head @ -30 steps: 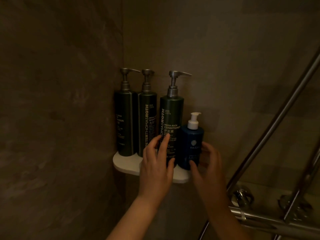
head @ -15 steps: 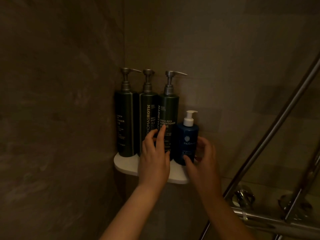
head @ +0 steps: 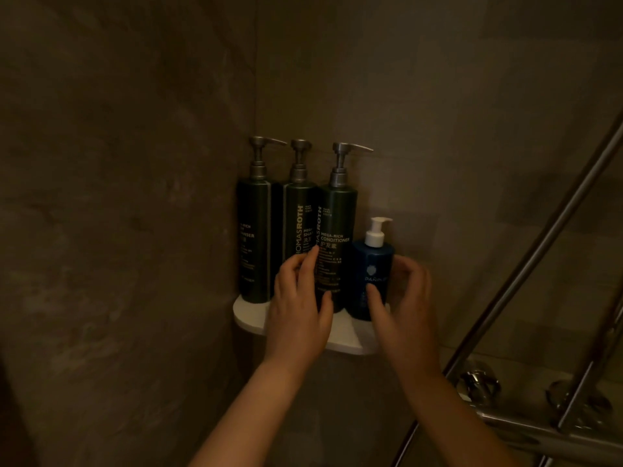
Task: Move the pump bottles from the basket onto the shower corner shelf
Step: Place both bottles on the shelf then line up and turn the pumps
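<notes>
Four pump bottles (head: 337, 244) partly hidden behind both hands (head: 298, 308); dim, labels incomplete.

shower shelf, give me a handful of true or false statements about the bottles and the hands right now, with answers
1. Four pump bottles stand on the white corner shelf. True.
2. The small blue bottle is the leftmost one. False: it stands at the right end, beside the conditioner bottle.
3. The blue bottle has a white pump. True.
4. All the bottles are the same height. False: the three dark green ones are much taller than the blue one.
5. The left hand is lifting a bottle off the shelf. False: all the bottles stand on the shelf; the left hand's fingers are at the green bottles, and the right hand is cupped around the blue bottle.
</notes>
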Demonstrator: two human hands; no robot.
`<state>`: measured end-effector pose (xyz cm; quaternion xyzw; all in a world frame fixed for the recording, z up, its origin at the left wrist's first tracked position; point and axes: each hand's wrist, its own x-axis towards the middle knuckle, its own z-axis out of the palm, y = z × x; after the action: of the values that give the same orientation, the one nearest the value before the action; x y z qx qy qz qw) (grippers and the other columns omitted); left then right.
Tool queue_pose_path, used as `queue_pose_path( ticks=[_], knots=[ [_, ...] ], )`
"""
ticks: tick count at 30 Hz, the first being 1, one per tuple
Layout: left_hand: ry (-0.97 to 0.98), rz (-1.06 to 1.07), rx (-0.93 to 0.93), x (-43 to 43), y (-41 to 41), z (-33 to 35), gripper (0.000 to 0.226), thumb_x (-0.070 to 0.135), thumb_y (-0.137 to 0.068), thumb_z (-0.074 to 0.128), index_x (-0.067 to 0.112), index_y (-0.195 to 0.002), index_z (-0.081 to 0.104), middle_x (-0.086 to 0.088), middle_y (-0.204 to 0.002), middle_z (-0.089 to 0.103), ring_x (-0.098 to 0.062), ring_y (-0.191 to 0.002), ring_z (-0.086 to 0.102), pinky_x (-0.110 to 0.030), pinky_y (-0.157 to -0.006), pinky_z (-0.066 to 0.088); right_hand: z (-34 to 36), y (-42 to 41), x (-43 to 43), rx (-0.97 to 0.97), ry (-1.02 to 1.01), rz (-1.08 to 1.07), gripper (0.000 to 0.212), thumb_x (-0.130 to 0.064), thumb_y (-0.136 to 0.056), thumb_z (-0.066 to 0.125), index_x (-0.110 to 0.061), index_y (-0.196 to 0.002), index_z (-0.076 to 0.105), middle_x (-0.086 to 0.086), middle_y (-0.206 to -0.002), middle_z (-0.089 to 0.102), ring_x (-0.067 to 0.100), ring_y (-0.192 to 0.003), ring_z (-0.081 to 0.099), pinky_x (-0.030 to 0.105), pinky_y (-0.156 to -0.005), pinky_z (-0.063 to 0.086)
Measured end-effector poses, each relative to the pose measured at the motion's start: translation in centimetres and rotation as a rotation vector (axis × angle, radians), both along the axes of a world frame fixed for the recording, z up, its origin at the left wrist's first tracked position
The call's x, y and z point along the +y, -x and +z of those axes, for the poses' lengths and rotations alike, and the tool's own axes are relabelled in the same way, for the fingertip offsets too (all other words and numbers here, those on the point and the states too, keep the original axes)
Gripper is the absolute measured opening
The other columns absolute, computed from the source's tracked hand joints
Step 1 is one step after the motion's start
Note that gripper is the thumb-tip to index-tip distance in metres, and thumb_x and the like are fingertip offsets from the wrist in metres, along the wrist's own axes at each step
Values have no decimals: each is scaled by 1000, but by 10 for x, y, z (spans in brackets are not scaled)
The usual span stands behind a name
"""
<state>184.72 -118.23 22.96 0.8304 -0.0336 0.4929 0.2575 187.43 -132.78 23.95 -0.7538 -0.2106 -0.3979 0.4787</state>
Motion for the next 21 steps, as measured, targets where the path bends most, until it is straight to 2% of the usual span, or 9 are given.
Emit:
queue_pose_path(
  ticks=[3,6,10,13,21],
  knots=[
    [31,43,-70,11,6,7,65,18,-83,62,21,-141,33,-2,-130,36,-16,-118,41,-27,-94,36,23,6,6,-75,83,40,47,-22,-86,62,-24,-128,41,-9,-123,43,7,-114,47,19,-92,41],
    [89,101,-113,24,11,17,59,21,-84,58,21,-139,35,-1,-130,37,-15,-121,36,-29,-98,30,49,13,16,-162,230,40,45,-25,-87,59,-19,-129,43,-5,-125,43,5,-116,41,12,-94,35],
    [137,173,-77,39,11,25,62,24,-87,57,16,-142,32,-7,-136,36,-21,-125,33,-35,-100,34,85,24,29,-253,494,-15,48,-26,-87,59,-16,-131,44,0,-132,45,12,-124,38,23,-101,31],
    [155,184,-13,45,10,24,68,25,-88,58,13,-146,25,-10,-142,31,-24,-129,30,-38,-105,31,114,28,43,-302,669,-6,50,-26,-88,59,-17,-134,42,0,-135,44,14,-127,38,21,-102,27],
    [204,149,49,50,0,17,75,26,-88,58,15,-149,15,-7,-148,24,-21,-134,24,-34,-108,24,171,13,86,-349,883,14,47,-23,-87,57,-12,-132,46,5,-131,47,23,-119,43,34,-96,39]
  ],
)
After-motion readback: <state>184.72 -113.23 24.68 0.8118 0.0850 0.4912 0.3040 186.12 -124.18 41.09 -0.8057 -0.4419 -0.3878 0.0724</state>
